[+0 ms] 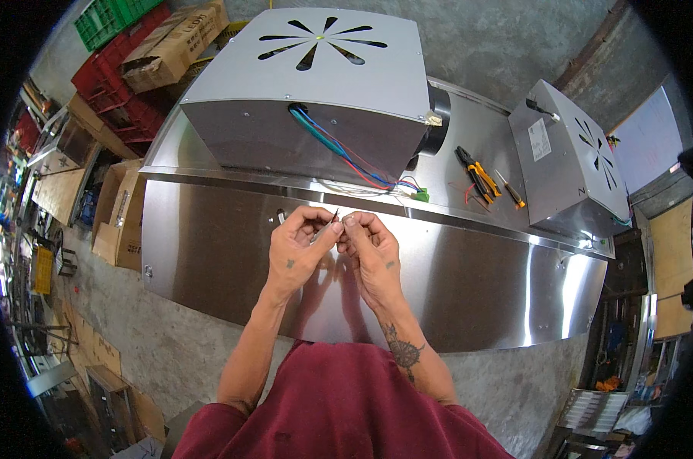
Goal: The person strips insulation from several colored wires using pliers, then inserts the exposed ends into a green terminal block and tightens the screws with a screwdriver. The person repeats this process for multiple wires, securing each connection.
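Observation:
Both hands meet above the front stainless steel panel (469,283). My left hand (299,246) is closed in a pinch on a thin dark pointed piece (335,215); its kind is too small to tell. Fingertips nearly touching it, my right hand (374,252) is also pinched closed, and whatever it may hold is hidden. A small white end (281,218) shows beside the left index finger. Just beyond my hands stands a large grey metal box (239,126) with a petal-shaped vent on top. Blue, red and green wires (332,147) come out of its front and run to a green connector (421,196).
Orange-handled pliers (480,174) and a small screwdriver (512,191) lie on the steel top, right of the box. A second vented grey box (560,164) stands farther right. Cardboard boxes (119,214) and a red crate (121,96) are stacked at left.

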Motion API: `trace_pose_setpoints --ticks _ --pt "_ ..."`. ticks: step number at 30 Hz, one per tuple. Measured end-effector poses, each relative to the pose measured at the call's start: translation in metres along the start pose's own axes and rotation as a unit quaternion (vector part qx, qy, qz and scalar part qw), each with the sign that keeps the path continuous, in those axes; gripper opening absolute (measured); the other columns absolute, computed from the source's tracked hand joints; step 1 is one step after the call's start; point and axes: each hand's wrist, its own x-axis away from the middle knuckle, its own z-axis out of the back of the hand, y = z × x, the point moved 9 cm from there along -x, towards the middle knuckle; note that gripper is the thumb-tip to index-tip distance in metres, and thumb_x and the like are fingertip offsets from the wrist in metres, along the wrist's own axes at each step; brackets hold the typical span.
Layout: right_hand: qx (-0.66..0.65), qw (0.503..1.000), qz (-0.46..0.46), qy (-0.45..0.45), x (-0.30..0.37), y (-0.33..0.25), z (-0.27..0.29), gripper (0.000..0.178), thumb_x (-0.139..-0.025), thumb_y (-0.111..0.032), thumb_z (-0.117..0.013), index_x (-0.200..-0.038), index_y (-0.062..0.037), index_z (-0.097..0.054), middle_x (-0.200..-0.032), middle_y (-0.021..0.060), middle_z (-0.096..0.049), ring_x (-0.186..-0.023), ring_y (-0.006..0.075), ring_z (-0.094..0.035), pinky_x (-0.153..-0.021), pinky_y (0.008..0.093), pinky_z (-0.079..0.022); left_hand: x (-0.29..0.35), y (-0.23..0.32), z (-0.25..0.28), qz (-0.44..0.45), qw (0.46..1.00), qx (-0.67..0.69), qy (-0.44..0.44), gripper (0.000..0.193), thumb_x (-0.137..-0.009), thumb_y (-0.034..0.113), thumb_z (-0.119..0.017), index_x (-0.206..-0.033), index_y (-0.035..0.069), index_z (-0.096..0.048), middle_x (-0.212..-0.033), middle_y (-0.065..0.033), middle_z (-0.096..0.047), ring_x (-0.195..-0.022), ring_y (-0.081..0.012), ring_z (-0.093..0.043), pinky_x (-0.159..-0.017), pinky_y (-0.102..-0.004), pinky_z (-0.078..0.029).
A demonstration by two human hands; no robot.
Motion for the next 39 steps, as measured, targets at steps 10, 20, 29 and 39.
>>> trace_pose_setpoints --ticks 10,20,29,39 --pt "0.128 0.988 0.077 0.050 0.011 -0.010 -0.003 0.015 -0.111 -0.015 -0.070 -0.118 -0.0016 -0.067 -0.099 -0.0051 -0.063 -0.082 -0.0006 -0.050 -0.070 0.0191 -0.041 0.002 0.013 0.003 -0.043 0.995 -0.090 0.010 0.019 -0.100 0.001 -0.080 -0.117 -0.003 -0.072 -0.113 -0.0070 -0.073 -0.107 -0.0136 -0.069 -0.098 -0.0295 -0.054" --pt "0.067 0.993 0.084 0.047 0.005 0.003 0.017 0.019 -0.112 -0.018 -0.070 -0.120 -0.0020 -0.067 -0.110 0.0025 -0.069 -0.096 0.0090 -0.064 -0.088 0.0268 -0.055 -0.003 -0.007 -0.002 0.006 0.997 -0.081 -0.006 0.020 -0.100 0.000 -0.080 -0.119 -0.002 -0.073 -0.112 -0.0056 -0.074 -0.103 -0.0118 -0.070 -0.093 -0.0281 -0.057" --pt "0.112 0.993 0.029 0.020 -0.003 0.008 0.029 0.023 -0.113 -0.025 -0.068 -0.122 -0.0043 -0.066 -0.106 -0.0003 -0.067 -0.098 0.0079 -0.062 -0.088 0.0252 -0.053 -0.004 -0.015 0.004 0.025 0.997 -0.077 0.008 0.017 -0.105 0.004 -0.076 -0.120 -0.003 -0.071 -0.107 -0.0058 -0.075 -0.096 -0.0117 -0.072 -0.088 -0.0259 -0.058" --pt "0.658 0.689 0.260 0.159 -0.056 -0.112 0.142 0.053 -0.099 -0.026 -0.072 -0.137 0.0090 -0.064 -0.131 0.0298 -0.069 -0.120 0.0452 -0.066 -0.107 0.0543 -0.051 -0.007 -0.004 0.018 -0.007 0.998 -0.049 0.036 0.017 -0.105 0.005 -0.075 -0.120 -0.003 -0.071 -0.105 -0.0057 -0.073 -0.094 -0.0136 -0.072 -0.091 -0.0301 -0.059"
